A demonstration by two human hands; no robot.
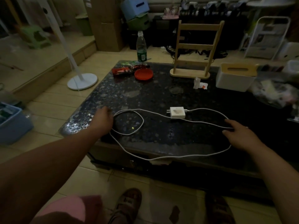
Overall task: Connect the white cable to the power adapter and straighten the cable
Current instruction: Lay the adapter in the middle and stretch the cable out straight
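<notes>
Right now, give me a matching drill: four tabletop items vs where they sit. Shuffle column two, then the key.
1. power adapter
2. red lid
3. wooden rack
4. white box

A. far right of the table
B. far left, beside the snack wrapper
C. far edge, middle
D. centre, white cable plugged in

Pairs: 1-D, 2-B, 3-C, 4-A

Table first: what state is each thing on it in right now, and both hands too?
white cable: plugged into the adapter, still looped, sagging over the table's near edge.
power adapter: lying flat, prongs pointing left.
left hand: at the cable's left loop; grip hidden.
right hand: fingers on the cable's right bend.
bottle: upright, uncapped.
red lid: lying flat.
wooden rack: standing, empty.
tissue box: closed, no tissue showing.
</notes>
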